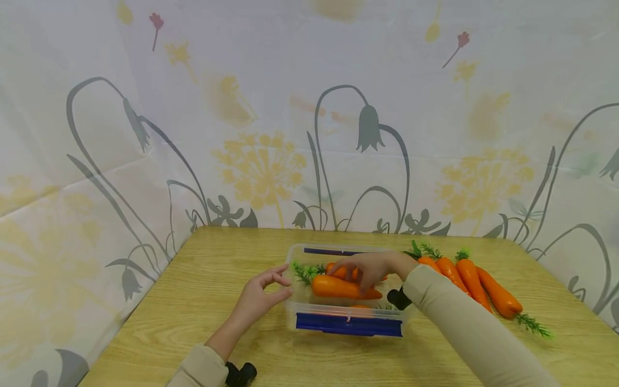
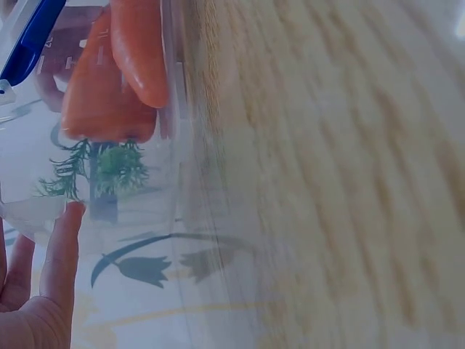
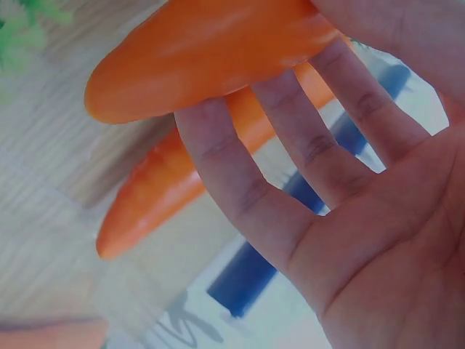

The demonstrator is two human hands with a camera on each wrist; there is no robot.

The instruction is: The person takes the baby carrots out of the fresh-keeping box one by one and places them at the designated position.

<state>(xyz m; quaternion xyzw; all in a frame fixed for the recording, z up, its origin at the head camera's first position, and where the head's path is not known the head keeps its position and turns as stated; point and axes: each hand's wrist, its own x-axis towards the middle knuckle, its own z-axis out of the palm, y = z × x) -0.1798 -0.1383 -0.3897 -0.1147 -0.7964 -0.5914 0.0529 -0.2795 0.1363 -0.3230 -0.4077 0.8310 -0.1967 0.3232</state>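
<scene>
A clear plastic box (image 1: 349,317) with blue latches stands on the table and holds several glossy orange carrots with green tops. Inside it, my right hand (image 1: 369,267) grips a carrot (image 1: 338,287), its thumb on one side and its fingers on the other. The right wrist view shows that carrot (image 3: 211,54) against the fingers, above another carrot (image 3: 156,193). At the box's left rim, my left hand (image 1: 266,293) has thumb and fingers parted, their tips at the edge. In the left wrist view a finger (image 2: 64,251) touches the box's corner, near the leafy tops.
More carrots (image 1: 471,279) lie side by side on the wooden table (image 1: 193,301), to the right of the box and beyond my right forearm. A flower-printed cloth (image 1: 271,107) hangs behind the table. Dark wrist devices (image 1: 240,373) sit at both cuffs.
</scene>
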